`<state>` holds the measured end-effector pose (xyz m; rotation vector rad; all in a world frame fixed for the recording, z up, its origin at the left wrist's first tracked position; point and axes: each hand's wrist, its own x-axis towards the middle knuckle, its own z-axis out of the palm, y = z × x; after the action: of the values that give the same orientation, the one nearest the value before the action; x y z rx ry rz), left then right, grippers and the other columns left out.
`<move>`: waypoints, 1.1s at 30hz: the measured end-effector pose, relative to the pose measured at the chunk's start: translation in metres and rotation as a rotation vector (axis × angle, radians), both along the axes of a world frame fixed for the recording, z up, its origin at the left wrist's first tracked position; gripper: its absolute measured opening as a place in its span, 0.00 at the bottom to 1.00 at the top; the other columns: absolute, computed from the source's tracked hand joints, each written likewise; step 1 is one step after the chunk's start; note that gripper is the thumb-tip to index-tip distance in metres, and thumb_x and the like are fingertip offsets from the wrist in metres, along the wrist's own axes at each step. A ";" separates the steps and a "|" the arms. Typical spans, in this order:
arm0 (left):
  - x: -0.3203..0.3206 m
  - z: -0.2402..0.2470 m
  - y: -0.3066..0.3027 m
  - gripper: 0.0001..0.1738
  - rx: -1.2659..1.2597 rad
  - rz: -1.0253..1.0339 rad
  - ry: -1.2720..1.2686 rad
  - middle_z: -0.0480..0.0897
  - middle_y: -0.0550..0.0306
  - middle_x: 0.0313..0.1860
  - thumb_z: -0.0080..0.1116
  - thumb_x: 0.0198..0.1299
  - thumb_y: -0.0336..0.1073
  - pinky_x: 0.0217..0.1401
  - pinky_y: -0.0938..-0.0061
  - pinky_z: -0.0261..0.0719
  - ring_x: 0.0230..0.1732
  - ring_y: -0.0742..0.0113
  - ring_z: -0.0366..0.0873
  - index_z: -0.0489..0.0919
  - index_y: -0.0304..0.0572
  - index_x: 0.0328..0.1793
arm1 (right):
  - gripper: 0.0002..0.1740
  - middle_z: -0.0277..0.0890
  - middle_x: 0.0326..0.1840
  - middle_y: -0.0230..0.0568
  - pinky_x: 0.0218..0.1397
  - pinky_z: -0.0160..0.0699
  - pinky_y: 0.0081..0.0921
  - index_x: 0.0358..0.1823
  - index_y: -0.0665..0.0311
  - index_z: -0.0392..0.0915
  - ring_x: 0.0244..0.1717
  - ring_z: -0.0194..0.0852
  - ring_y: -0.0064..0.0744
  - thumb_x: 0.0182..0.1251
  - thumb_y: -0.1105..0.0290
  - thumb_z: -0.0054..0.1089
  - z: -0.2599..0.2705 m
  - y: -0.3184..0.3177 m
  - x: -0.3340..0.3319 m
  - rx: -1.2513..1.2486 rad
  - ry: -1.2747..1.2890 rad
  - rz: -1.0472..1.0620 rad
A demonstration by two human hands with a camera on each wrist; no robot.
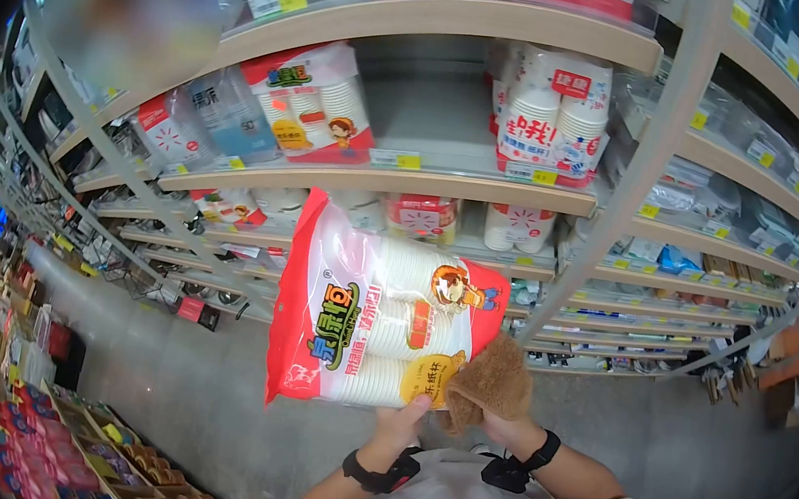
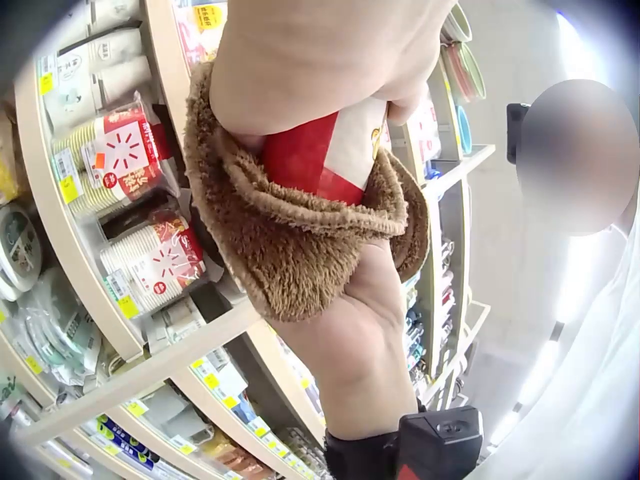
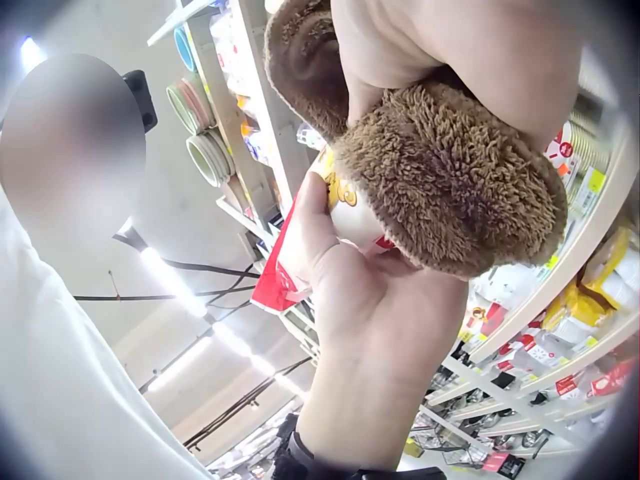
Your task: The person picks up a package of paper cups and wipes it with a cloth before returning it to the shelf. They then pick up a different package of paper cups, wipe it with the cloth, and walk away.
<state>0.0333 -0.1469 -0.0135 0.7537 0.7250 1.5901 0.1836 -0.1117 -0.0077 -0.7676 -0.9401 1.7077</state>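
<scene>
A red-and-white plastic bag of paper cups (image 1: 390, 319) is held up in front of the shelves, its printed face toward the head camera. My left hand (image 1: 394, 429) grips its lower edge, the thumb lying over the front and the other fingers underneath. At the lower right corner, my right hand (image 1: 509, 429) holds a fuzzy brown cloth (image 1: 495, 383) against the bag. The cloth (image 2: 290, 245) drapes round the right hand and hides most of its fingers. In the right wrist view the cloth (image 3: 455, 180) hangs beside the left palm (image 3: 375, 300).
A shelf board (image 1: 378, 182) runs behind the bag. On it stand another bag of cups (image 1: 309, 106) to the left and wrapped cups (image 1: 553, 118) to the right of a gap. A metal upright (image 1: 632, 169) rises at right. Packaged goods (image 1: 42, 435) fill a low display at lower left.
</scene>
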 end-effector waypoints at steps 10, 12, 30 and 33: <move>-0.023 -0.021 0.011 0.36 -0.010 0.025 0.313 0.72 0.50 0.60 0.63 0.49 0.25 0.63 0.64 0.69 0.59 0.61 0.71 0.62 0.34 0.66 | 0.32 0.62 0.66 0.37 0.66 0.67 0.33 0.69 0.59 0.56 0.65 0.63 0.31 0.67 0.62 0.57 0.024 0.014 0.035 0.349 -0.667 0.061; -0.038 -0.014 0.015 0.33 0.013 0.034 0.319 0.74 0.49 0.57 0.66 0.50 0.27 0.57 0.69 0.73 0.55 0.63 0.74 0.66 0.30 0.62 | 0.30 0.62 0.67 0.39 0.67 0.67 0.35 0.69 0.58 0.55 0.66 0.62 0.35 0.71 0.54 0.49 -0.023 0.010 0.060 -0.189 -0.052 -0.276; -0.048 0.021 0.029 0.43 0.014 -0.430 0.434 0.73 0.52 0.60 0.72 0.45 0.29 0.61 0.68 0.71 0.59 0.65 0.72 0.60 0.36 0.67 | 0.48 0.55 0.72 0.46 0.73 0.53 0.32 0.71 0.67 0.52 0.71 0.54 0.42 0.53 0.58 0.67 0.017 0.014 0.065 0.626 -0.759 -0.267; -0.042 0.023 0.033 0.43 -0.020 -0.273 0.424 0.73 0.51 0.58 0.71 0.46 0.28 0.59 0.69 0.73 0.57 0.64 0.73 0.58 0.36 0.67 | 0.48 0.56 0.71 0.47 0.73 0.52 0.32 0.71 0.67 0.53 0.71 0.54 0.43 0.52 0.57 0.69 0.019 0.007 0.059 0.781 -0.821 -0.331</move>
<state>-0.0087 -0.1143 0.0090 1.1421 0.8958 1.1858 0.2421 -0.1046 0.0112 -1.0037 -1.7638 0.5896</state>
